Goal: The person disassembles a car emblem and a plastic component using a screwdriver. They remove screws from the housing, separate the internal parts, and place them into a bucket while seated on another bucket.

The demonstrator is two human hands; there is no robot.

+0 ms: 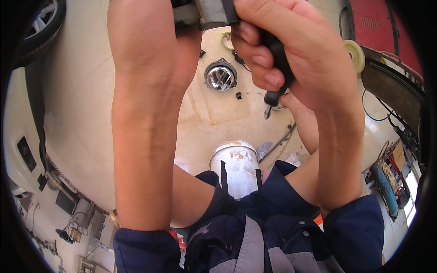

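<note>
My left hand (145, 41) reaches up to the top edge, where its fingers are out of sight. Against its palm is a grey and black part (214, 12), held up off the floor and cut off by the edge. My right hand (296, 50) is closed around the black handle of a screwdriver (276, 93), whose short metal tip points down toward me. The thumb side of this hand meets the black end of the grey part. Below and between my hands, a round chrome and black car badge (221, 76) lies on the floor, with a small black piece (239, 95) near it.
A white, stained bucket (234, 164) stands between my legs. Car bodywork (22, 132) and a wheel (43, 27) are at the left. On the right are a red cabinet (373, 22), a pale yellow reel (354, 56), hoses and tools. Several loose parts lie on the tiled floor.
</note>
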